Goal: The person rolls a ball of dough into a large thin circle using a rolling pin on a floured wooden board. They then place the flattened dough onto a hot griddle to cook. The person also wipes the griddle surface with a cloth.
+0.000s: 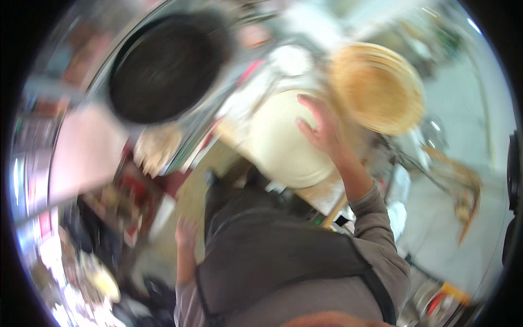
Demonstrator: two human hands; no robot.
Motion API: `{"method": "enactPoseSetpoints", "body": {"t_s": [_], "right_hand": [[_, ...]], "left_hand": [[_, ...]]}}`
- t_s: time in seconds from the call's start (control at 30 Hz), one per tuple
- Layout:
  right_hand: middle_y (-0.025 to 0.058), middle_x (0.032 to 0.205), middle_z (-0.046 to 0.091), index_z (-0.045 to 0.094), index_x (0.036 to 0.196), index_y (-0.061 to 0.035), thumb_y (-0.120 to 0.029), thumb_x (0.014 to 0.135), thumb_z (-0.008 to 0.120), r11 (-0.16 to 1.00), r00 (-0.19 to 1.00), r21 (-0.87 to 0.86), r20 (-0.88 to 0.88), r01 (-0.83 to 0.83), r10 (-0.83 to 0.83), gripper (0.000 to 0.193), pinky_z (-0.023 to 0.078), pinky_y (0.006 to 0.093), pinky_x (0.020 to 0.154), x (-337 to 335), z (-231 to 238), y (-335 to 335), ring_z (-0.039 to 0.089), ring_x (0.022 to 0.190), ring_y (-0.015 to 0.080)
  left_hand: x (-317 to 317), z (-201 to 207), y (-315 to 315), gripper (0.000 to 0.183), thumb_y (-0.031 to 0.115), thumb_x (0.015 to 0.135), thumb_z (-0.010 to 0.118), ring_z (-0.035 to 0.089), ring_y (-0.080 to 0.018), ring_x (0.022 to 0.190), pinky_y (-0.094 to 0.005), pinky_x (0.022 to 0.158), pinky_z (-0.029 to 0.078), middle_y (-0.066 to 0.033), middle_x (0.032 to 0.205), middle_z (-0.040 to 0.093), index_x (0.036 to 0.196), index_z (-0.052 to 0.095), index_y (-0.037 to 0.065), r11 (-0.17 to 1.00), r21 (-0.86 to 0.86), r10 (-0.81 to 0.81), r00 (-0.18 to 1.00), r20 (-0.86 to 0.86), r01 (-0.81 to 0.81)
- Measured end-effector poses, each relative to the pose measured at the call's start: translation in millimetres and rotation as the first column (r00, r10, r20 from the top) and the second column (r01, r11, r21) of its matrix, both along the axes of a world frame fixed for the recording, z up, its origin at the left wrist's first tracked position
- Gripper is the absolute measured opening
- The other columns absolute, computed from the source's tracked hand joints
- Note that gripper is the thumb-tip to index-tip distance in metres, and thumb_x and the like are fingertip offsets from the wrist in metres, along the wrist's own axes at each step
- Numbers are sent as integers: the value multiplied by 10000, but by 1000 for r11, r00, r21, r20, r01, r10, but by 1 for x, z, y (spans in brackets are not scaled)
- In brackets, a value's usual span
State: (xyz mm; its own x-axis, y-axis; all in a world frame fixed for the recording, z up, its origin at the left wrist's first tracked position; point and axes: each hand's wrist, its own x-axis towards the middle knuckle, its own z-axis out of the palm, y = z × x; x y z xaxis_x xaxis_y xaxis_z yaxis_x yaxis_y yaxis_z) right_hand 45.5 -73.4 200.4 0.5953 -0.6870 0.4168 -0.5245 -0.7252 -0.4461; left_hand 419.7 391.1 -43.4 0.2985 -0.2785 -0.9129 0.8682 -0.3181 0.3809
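Pale round sheets, looking like flat dough (pixel 283 136), lie stacked on a floured work surface in front of me. Over the right part of that stack is my right hand (pixel 322 126), its thumb and fingers apart and nothing seen between them. Whether the fingertips touch the top sheet, I cannot tell. My left hand (pixel 187 231) hangs low at my left side, away from the work surface. It is blurred, and its fingers cannot be made out. A stack of golden-brown rounds, looking like flatbreads (pixel 378 90), stands just right of the pale stack.
A large round black griddle (pixel 166 71) is at the far left. A white bowl-like round (pixel 292 60) sits behind the dough. A tan bundle (pixel 158 146) lies below the griddle. At the right, a wooden frame (pixel 471 191) rests on the pale floor. Much is smeared by motion.
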Motion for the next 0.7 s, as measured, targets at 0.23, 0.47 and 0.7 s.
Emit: {"method": "enactPoseSetpoints", "body": {"t_s": [0.23,0.47,0.7], "right_hand": [[133,1710,250,263,1649,-144,-438,811,832,676,654,336,-195,-656,731,1055,237,523,1276,202,-114,89,236,1578,345],[130,1625,357,415,1576,-246,-428,805,831,820,690,215,-453,-530,565,895,348,578,1188,333,-205,77,331,1509,382],[86,1200,716,657,1313,-121,-222,843,825,391,879,838,196,-381,435,510,569,420,930,351,-134,122,702,1098,252]], "left_hand": [[-44,-24,42,653,404,1040,587,666,-319,1162,-428,926,530,-166,1423,610,1569,405,67,971,183,-176,977,119,153],[19,-34,75,660,400,1006,653,691,-260,1060,-395,855,529,-126,1306,670,1535,444,64,943,296,-177,982,57,153],[151,-81,60,543,357,1020,642,700,-257,1023,-386,814,523,-102,1261,690,1475,519,89,933,261,-283,953,110,247]]}}
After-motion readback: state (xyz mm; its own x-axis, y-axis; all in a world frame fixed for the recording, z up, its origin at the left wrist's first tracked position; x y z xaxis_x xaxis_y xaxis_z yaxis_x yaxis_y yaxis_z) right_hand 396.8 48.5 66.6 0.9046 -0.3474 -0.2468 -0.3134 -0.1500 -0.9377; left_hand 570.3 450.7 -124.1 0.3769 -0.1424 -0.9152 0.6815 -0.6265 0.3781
